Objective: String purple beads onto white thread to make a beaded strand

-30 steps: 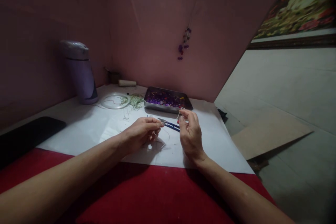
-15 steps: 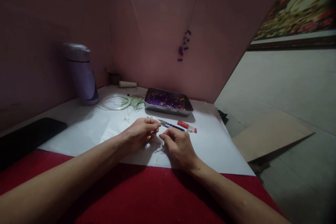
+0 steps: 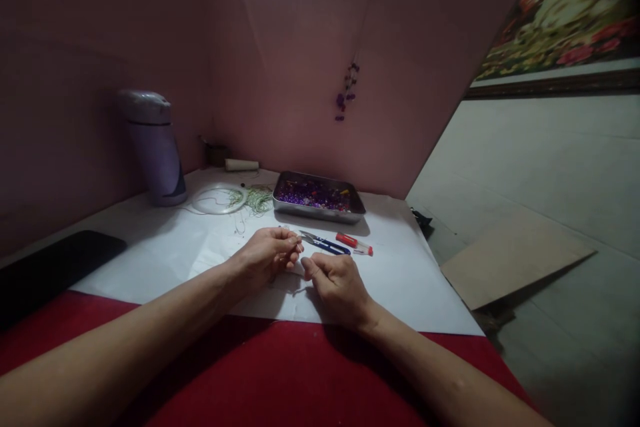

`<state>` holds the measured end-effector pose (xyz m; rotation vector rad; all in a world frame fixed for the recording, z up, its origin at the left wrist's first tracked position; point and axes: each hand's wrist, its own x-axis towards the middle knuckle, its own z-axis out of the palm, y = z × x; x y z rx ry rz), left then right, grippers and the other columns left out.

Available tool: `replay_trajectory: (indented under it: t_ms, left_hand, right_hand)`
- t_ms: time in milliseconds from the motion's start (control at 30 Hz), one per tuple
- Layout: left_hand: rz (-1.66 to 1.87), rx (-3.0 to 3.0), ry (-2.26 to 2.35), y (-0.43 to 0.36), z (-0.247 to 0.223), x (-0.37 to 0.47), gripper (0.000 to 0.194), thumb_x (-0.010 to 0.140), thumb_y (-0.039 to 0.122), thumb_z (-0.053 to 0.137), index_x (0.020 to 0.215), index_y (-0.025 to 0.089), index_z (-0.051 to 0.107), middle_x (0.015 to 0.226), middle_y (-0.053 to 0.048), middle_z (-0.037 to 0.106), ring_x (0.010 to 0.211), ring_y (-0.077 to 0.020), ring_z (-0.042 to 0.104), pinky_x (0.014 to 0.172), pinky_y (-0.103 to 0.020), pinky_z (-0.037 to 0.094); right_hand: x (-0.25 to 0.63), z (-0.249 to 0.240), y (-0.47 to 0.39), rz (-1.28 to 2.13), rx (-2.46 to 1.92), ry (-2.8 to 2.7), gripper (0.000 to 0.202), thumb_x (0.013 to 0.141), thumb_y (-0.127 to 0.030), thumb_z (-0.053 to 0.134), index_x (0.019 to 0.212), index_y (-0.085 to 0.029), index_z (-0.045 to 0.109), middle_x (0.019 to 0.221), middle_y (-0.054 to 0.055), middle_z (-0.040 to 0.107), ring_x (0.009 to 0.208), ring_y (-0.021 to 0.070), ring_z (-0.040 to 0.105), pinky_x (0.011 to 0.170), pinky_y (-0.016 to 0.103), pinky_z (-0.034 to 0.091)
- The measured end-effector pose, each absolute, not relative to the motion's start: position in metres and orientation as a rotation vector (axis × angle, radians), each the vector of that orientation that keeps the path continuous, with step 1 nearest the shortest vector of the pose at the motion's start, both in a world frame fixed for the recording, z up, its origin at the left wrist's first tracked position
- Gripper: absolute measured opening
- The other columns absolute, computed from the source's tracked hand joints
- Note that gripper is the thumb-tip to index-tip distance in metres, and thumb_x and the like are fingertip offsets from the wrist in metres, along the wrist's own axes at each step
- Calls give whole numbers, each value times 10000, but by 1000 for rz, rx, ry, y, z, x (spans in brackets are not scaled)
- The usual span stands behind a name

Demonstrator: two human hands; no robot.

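Observation:
My left hand (image 3: 269, 252) is closed over the white paper, thumb and fingers pinching a fine thread (image 3: 296, 272). Just to its right, my right hand (image 3: 336, 283) is curled, with thumb and forefinger pressed together on the thread. Only a short stretch of it shows between the hands, pale and hard to follow. Blue thread snips (image 3: 327, 244) lie just beyond the fingers. Beside them is a small clear tube with red ends (image 3: 354, 243). Behind these stands a metal tray (image 3: 320, 211) of purple beads (image 3: 305, 195).
A purple bottle (image 3: 155, 153) stands at the back left near a clear ring (image 3: 196, 201) and tangled green thread (image 3: 259, 201). A dark flat object (image 3: 60, 270) lies at the left edge. Strung beads (image 3: 346, 95) hang on the pink board (image 3: 285, 93) behind.
My right hand has closed into a tighter curl, and the fingertips of both hands have shifted slightly. The whole view has tilted a little; the items on the table stay put.

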<state>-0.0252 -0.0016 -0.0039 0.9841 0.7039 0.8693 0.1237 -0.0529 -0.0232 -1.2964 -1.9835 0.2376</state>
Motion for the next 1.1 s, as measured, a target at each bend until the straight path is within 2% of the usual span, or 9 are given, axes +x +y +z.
replay_trajectory:
  t_ms: [267, 467, 733, 867, 967, 1100]
  left_hand:
    - [863, 981, 717, 0, -5, -26, 77, 757, 52, 548, 686, 82, 548, 657, -49, 553, 492, -66, 487, 449, -178, 369]
    - [875, 966, 728, -2, -2, -25, 57, 747, 58, 570, 700, 86, 554, 648, -49, 562, 478, -60, 474, 446, -174, 364]
    - [853, 971, 759, -3, 1, -25, 61, 742, 84, 593, 700, 91, 549, 619, -38, 559, 446, -52, 452, 422, -165, 349]
    - [845, 981, 766, -3, 0, -25, 61, 738, 104, 607, 716, 93, 551, 624, -33, 558, 449, -49, 449, 423, -160, 352]
    - [830, 994, 737, -4, 0, -25, 77, 737, 121, 612, 705, 99, 546, 624, -27, 554, 452, -47, 447, 427, -160, 351]
    - [740, 1034, 647, -4, -1, -27, 104, 719, 129, 630, 663, 96, 549, 623, -24, 551, 463, -47, 455, 451, -170, 359]
  right_hand:
    - [122, -23, -56, 210, -1280, -2111, 427, 882, -330, 431, 511, -153, 547, 466, 7, 563, 440, 86, 474, 486, 206, 288]
    - [126, -19, -60, 193, -1037, -2348, 399, 846, -269, 438, 466, -151, 465, 428, -23, 467, 406, 62, 370, 466, 201, 259]
    - [127, -14, -61, 178, -829, -2484, 367, 825, -255, 440, 470, -163, 419, 447, -24, 467, 427, 74, 348, 478, 211, 283]
    - [127, -14, -63, 158, -774, -2525, 322, 822, -243, 434, 509, -174, 464, 495, -19, 512, 451, 83, 381, 490, 217, 296]
    - [128, -11, -66, -1, -840, -2480, 294, 838, -284, 454, 577, -185, 548, 573, -1, 562, 488, 98, 436, 510, 233, 305]
    - [131, -4, -63, -129, -1074, -2013, 309, 903, -309, 384, 719, -176, 593, 733, 69, 595, 644, 149, 530, 597, 261, 379]
